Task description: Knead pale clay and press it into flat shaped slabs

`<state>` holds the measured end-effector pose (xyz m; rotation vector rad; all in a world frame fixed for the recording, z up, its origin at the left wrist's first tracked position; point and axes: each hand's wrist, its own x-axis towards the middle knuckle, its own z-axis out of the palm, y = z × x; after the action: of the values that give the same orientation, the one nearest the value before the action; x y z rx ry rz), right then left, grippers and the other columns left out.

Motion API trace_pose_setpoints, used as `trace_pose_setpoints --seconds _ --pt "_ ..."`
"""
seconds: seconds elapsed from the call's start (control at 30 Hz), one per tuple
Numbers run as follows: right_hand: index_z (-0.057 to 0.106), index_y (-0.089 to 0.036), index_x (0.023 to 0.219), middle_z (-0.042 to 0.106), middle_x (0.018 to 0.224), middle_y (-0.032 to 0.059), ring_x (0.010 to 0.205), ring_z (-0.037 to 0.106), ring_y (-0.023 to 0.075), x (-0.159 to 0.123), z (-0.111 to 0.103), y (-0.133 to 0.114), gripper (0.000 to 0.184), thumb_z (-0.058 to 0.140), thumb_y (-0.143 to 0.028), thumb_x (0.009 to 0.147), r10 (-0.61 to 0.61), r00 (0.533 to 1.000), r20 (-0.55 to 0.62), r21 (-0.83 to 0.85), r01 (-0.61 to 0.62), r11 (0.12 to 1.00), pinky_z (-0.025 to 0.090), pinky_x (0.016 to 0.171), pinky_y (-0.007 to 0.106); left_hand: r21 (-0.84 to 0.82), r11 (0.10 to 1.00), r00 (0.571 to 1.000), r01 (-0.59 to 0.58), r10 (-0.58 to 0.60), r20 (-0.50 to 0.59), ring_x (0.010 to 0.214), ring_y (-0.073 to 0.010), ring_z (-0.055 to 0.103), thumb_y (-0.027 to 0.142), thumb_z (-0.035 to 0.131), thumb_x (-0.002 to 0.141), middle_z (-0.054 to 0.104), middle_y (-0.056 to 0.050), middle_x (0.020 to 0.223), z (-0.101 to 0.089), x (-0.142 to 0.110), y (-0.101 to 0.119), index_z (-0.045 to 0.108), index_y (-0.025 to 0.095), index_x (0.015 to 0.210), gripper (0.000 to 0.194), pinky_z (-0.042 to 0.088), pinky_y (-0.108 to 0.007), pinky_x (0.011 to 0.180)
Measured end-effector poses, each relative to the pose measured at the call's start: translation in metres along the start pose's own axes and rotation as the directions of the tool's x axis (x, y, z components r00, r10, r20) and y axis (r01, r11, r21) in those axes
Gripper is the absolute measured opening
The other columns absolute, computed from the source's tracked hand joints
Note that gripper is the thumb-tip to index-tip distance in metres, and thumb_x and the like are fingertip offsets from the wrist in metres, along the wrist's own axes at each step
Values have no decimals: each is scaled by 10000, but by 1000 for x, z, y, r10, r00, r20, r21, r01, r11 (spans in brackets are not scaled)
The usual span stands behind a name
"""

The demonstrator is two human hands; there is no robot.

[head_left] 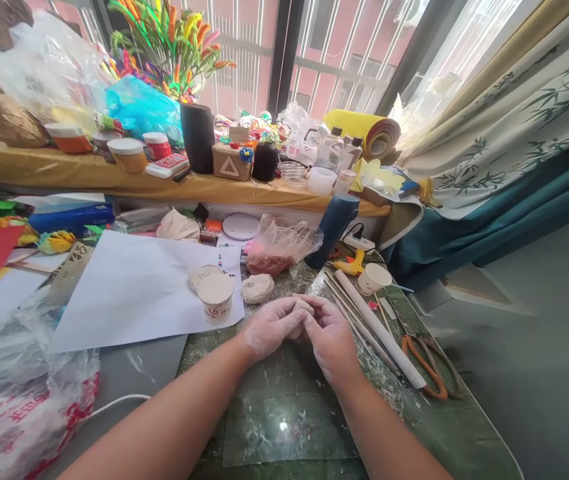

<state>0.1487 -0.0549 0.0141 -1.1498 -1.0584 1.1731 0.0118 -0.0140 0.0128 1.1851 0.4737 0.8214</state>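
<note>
My left hand (273, 325) and my right hand (333, 337) meet over the dark green tabletop, both dusted with white. Their fingers are closed together around a small pale lump of clay (304, 307), mostly hidden by the thumbs and fingers. Just beyond my left hand sits a larger off-white clay lump (258, 289). A paper cup (215, 297) stands on a white sheet (139, 287) to the left, beside a round lid-like disc (203, 276). Under my forearms lies a clear, smeared sheet (284, 427).
A plastic bag of reddish-brown material (272, 261) and a dark blue bottle (333, 230) stand behind the hands. To the right lie a pale rolling rod (382, 330), orange-handled scissors (427, 370), a paper cup (373, 279) and a yellow glue gun (353, 264). A crowded ledge (164, 183) runs behind.
</note>
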Motion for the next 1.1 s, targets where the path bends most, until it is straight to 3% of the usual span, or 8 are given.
trace_pose_setpoints --seconds 0.17,0.3,0.5,0.63,0.77,0.9,1.0,1.1 --pt "720 -260 1191 711 1256 106 1122 664 297 -1 -11 4 392 742 -461 855 -5 996 87 90 -2 996 534 975 441 6 1000 999 29 -29 -39 603 -90 453 513 751 819 502 29 689 3 -3 2 603 139 860 404 389 -223 594" --pt "692 -275 1262 661 1354 109 1233 605 325 2 -14 9 449 680 -519 885 51 987 151 287 -93 953 484 1043 485 12 1000 990 11 -9 -138 598 -98 476 521 726 839 485 40 638 1 -2 3 597 149 807 396 461 -261 671" --pt "669 -295 1288 677 1320 85 1235 606 312 -1 -6 12 497 749 -498 841 151 975 164 367 -202 908 444 1090 493 351 936 981 -21 87 -175 675 -141 562 548 591 927 617 -20 726 1 -6 6 685 146 903 413 498 -285 696" --pt "671 -298 1263 699 1257 75 1180 634 293 -5 2 6 480 765 -490 833 195 959 207 506 -275 817 483 1041 478 702 691 949 -172 307 -69 1004 -221 620 403 585 955 724 -71 1034 1 -12 11 734 217 1063 262 488 -380 959" --pt "730 -235 1085 735 1081 73 1063 665 272 -10 11 2 367 738 -517 851 206 943 263 579 -325 748 548 921 417 848 484 914 -217 406 3 1275 -274 520 306 657 902 677 -84 1271 2 -14 12 710 260 1170 277 368 -468 1139" --pt "711 -236 914 685 770 21 728 650 212 -10 10 4 330 735 -556 839 193 953 232 539 -291 791 558 658 336 801 550 931 -235 364 23 1192 -264 588 344 649 910 685 -108 1240 2 -15 10 696 234 1180 296 456 -430 1068" --pt "624 -218 696 555 558 -16 500 511 146 -8 3 6 456 657 -640 865 176 958 225 383 -253 889 445 470 270 743 609 931 -277 361 51 1160 -261 615 380 608 937 686 -114 1245 0 -16 10 699 230 1195 312 485 -414 1036" --pt "564 -211 613 496 466 -24 423 441 128 -7 -2 5 556 625 -714 842 194 956 219 182 -235 955 360 402 255 732 611 929 -302 360 83 1166 -257 620 371 544 975 701 -109 1237 -3 -16 12 710 234 1202 312 473 -419 1056"
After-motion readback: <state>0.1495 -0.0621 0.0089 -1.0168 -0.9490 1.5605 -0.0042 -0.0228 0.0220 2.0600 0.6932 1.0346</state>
